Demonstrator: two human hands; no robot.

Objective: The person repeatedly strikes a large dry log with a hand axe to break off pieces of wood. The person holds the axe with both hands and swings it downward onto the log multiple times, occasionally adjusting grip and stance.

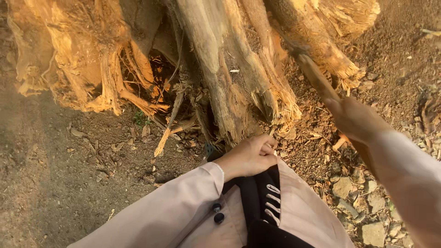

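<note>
head | split logs (239, 69) ahead | stones (363, 206) right | right hand (353, 119) grips stick (314, 76)

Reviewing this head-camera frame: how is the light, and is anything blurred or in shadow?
Head view: warm, low, orange light rakes the split wood, glaring on its pale fibres at upper left; the ground at lower left lies in dull shadow. The right hand and the handle of the tool it grips are smeared by motion blur; the left hand, closed on the dark garment, is sharp.
</note>
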